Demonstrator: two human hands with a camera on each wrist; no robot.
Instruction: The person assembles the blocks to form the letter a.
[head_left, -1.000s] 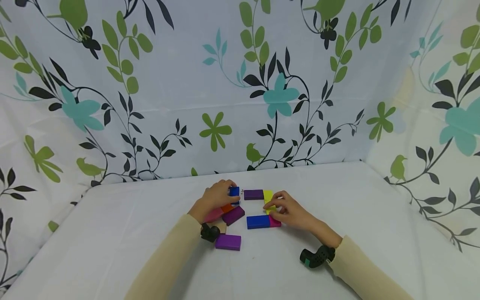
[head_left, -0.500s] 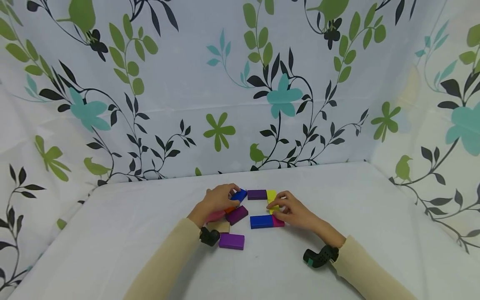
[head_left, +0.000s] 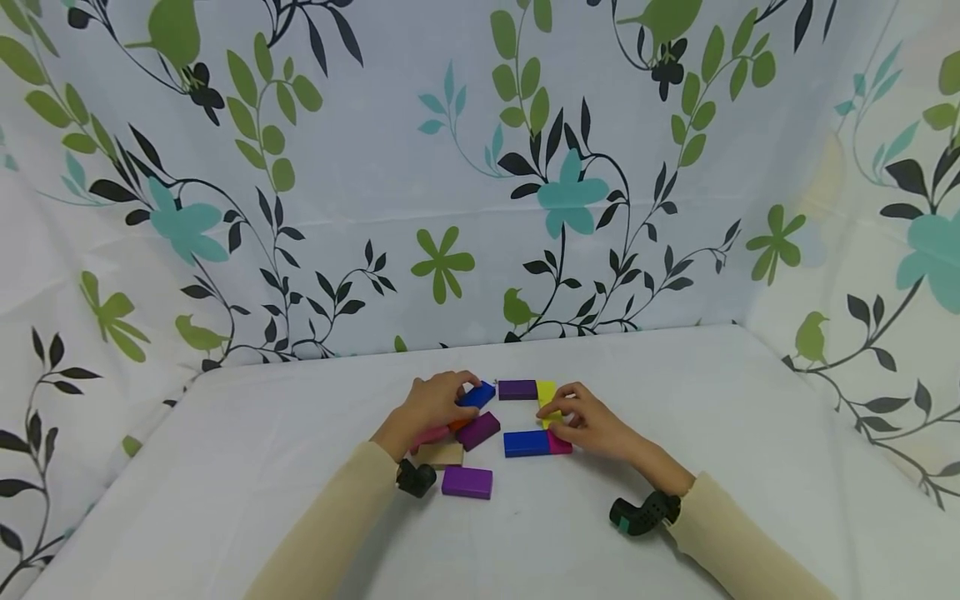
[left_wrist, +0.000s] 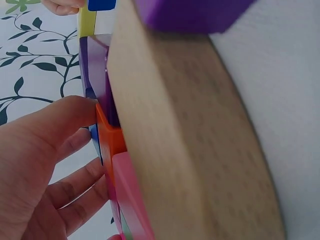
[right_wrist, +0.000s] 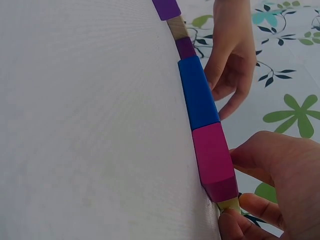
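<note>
"On the white tabletop [head_left: 585,533], how's the left hand [head_left: 431,407]?"

"Arched, thumb and forefinger pinching a slanted blue block [head_left: 478,395] just beside the oblong dark purple block [head_left: 517,390]."

"The right hand [head_left: 591,423]?"

"Bent fingers touch the smooth yellow block [head_left: 546,389]; whether they pinch, I can't tell."

"Near the left wrist?"

"Bare, grained wooden block [head_left: 441,455]."

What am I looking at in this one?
At a white table, a person's left hand grips a slanted blue block, while the right hand curls its fingers at a yellow block. The yellow block runs between a dark purple block and a magenta block, with a second blue block beside the magenta one. A plum block, a wooden block and a violet block lie nearby.
</note>
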